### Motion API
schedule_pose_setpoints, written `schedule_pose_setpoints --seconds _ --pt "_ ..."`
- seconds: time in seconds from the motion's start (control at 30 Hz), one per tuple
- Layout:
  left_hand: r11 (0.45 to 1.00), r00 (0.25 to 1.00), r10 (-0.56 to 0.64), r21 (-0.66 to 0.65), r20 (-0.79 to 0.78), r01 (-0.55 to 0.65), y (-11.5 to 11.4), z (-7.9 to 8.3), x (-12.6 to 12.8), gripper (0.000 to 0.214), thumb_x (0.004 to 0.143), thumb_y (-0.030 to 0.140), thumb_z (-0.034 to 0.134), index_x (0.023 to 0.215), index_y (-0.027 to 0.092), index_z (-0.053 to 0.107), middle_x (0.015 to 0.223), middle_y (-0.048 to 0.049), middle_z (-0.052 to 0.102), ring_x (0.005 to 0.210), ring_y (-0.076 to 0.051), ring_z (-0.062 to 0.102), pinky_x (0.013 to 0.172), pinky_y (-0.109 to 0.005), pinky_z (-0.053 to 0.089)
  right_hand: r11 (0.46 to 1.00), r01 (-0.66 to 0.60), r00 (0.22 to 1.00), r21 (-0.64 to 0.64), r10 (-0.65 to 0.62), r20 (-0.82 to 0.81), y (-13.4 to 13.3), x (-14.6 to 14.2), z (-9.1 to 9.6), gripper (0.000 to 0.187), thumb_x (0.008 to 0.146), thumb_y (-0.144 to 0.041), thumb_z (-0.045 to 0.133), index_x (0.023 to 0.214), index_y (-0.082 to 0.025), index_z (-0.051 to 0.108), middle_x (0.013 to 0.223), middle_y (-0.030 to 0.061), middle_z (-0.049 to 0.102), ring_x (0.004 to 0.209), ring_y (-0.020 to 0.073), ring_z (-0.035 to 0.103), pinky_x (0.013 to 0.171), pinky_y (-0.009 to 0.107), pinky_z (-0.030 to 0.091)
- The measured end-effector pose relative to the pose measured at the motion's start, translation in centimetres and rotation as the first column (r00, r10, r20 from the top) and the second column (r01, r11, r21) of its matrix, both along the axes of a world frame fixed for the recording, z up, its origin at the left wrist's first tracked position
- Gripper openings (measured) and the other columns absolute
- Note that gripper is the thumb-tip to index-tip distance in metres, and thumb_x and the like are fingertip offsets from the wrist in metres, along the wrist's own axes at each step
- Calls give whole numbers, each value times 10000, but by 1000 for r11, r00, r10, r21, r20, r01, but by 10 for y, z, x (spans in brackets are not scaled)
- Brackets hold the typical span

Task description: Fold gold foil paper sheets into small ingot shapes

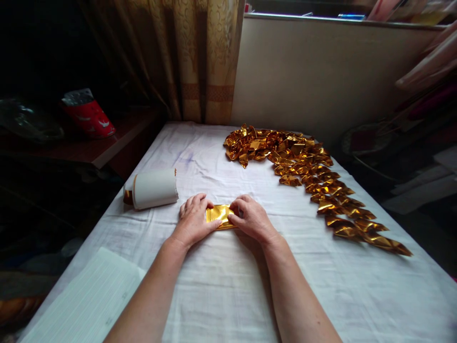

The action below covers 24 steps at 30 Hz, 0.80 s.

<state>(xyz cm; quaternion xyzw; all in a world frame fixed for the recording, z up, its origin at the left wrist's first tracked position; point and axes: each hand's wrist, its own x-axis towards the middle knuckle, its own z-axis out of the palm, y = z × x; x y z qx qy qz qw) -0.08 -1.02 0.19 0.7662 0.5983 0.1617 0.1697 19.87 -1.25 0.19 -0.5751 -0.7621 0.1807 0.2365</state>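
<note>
A small folded strip of shiny gold foil paper (218, 214) lies on the white cloth in front of me. My left hand (195, 216) grips its left end, thumb along the near edge and the other fingers bent towards the far side. At the right end, my right hand (250, 215) pinches the strip between thumb and curled fingers. Beyond and to the right, many folded gold foil pieces (285, 147) form a heap, with a trail of them (342, 224) running towards the right edge. Parts of the strip are hidden under my fingers.
A white roll (155, 189) with gold showing at its end lies left of my hands. Lined paper (89, 300) rests at the front left. A red container (89, 116) stands on a dark wooden surface (107, 147). A patterned curtain (193, 62) hangs behind the table.
</note>
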Motion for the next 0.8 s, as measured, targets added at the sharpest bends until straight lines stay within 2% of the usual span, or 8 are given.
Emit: schedule_pose_setpoints --seconds 0.13,0.23,0.37,0.5,0.8 --pt "999 1000 -19 -34 -9 19 -1 3 -1 410 698 432 727 1046 249 613 1414 -94 477 1324 -325 406 1098 -493 322 997 -28 1000 72 28 0 -5 1 -4 131 751 -238 702 876 -210 671 968 56 640 893 192 584 813 308 454" --pt "999 1000 -23 -31 -3 23 -1 4 -1 427 679 427 735 1046 251 610 1409 -93 481 1325 -331 402 1092 -491 326 993 -40 999 115 38 22 -8 2 -8 196 757 -328 724 909 -215 676 993 66 643 914 211 583 829 333 451" --pt "999 999 -35 -19 -10 35 -1 3 -2 454 665 438 737 1056 251 602 1376 -90 499 1312 -325 411 1085 -473 326 991 -33 997 127 24 70 -12 1 -10 342 730 -432 754 978 -213 669 1024 74 639 949 233 576 847 355 439" --pt "999 999 -47 -17 -13 47 -1 4 -3 476 648 467 745 1047 249 605 1354 -94 513 1299 -333 424 1075 -478 333 990 -58 995 130 46 91 -14 2 -9 404 721 -466 766 1016 -208 666 1054 86 641 965 247 577 863 376 442" --pt "995 998 -56 -89 -28 53 1 6 -6 513 644 460 755 1096 264 613 1466 -91 440 1376 -335 361 1138 -490 262 958 -279 958 67 282 -41 -7 28 -9 424 774 -321 741 1179 -217 669 1214 116 603 1088 245 586 958 393 463"
